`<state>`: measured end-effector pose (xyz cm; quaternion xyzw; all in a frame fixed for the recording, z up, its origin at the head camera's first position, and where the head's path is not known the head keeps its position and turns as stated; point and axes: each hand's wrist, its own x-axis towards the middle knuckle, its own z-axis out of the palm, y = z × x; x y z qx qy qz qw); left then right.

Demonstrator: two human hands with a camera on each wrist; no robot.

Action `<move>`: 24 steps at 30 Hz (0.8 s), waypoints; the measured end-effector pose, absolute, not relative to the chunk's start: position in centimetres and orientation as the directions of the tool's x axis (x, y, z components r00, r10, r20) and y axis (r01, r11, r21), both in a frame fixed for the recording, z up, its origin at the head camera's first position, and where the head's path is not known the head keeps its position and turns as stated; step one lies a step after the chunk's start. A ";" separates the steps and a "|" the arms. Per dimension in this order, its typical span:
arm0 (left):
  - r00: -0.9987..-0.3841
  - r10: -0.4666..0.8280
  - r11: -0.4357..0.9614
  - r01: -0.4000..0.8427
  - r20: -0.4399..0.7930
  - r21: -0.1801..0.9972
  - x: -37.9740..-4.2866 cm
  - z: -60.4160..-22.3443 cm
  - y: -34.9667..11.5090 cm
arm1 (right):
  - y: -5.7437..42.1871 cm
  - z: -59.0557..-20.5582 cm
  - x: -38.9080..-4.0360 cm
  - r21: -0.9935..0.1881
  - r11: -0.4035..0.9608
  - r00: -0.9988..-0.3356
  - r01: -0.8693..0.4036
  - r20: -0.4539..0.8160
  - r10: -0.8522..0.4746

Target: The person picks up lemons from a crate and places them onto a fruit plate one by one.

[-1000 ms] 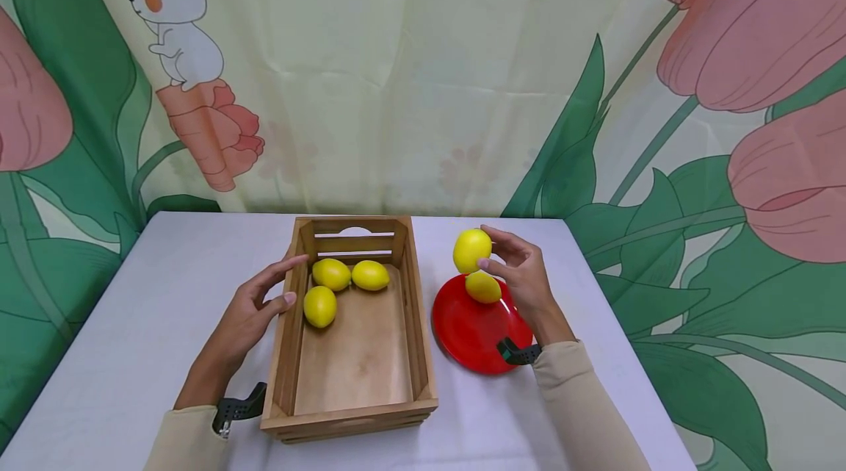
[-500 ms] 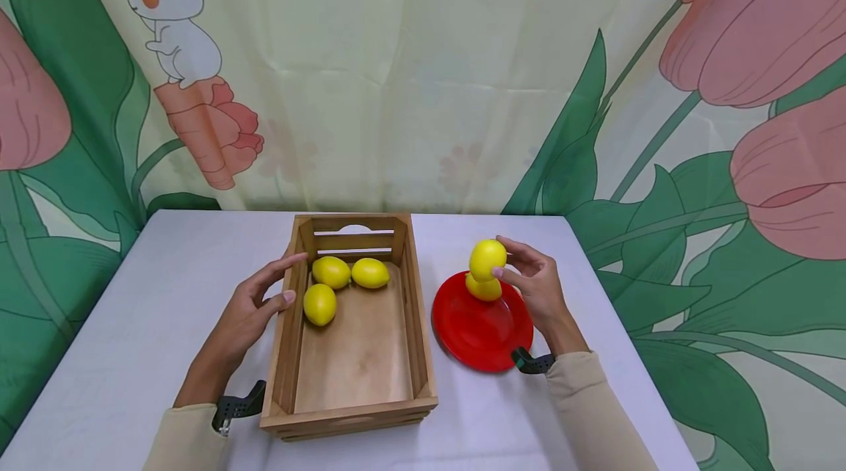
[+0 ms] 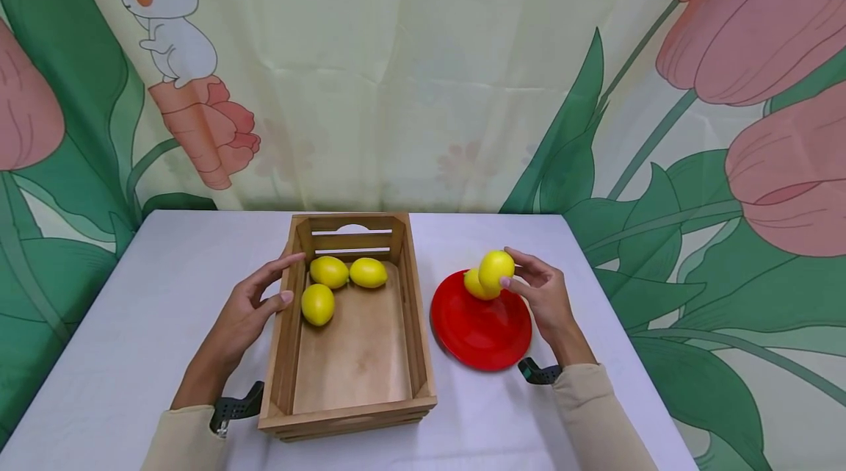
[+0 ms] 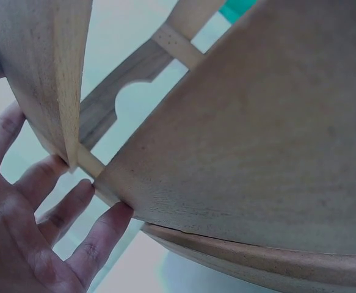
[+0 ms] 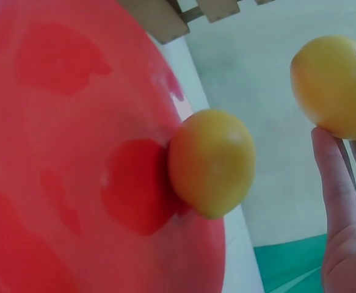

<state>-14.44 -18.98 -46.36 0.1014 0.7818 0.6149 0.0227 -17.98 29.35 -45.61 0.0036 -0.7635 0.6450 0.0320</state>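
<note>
My right hand (image 3: 547, 300) pinches a yellow lemon (image 3: 497, 270) between thumb and fingers, over the far part of a red plate (image 3: 479, 342). A second lemon (image 3: 473, 283) rests on that plate, partly covered by the held one in the head view. The right wrist view separates them: the plate's lemon (image 5: 211, 163) sits near the rim, while the held lemon (image 5: 333, 88) is apart at the fingertips. My left hand (image 3: 247, 306) touches the left side of a wooden crate (image 3: 350, 412), its fingers (image 4: 101, 241) fairly straight against the slats. Inside lie three lemons (image 3: 329, 272), grouped toward the far left.
A white cloth covers the table (image 3: 178, 295), with crate and plate side by side on it. Behind hangs a curtain (image 3: 410, 89) printed with tulips and a rabbit. Black straps (image 3: 239, 406) circle both wrists.
My right hand has carried the lemon rightward and lower, so it now overlaps the plate's lemon from the right instead of above. The left hand keeps its place at the crate.
</note>
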 end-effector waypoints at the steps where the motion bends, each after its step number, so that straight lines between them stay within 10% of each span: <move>1: -0.978 0.187 0.222 0.131 0.090 0.966 -14.4 -46.4 -19.0 | 29.5 -45.7 -17.9 -0.984 0.172 -0.998 -0.041 0.048 0.039; 24: -0.977 0.188 0.226 0.145 0.103 0.963 -14.3 -46.3 -19.0 | 31.6 -48.5 -17.0 -0.945 0.293 -0.981 0.144 -0.097 0.166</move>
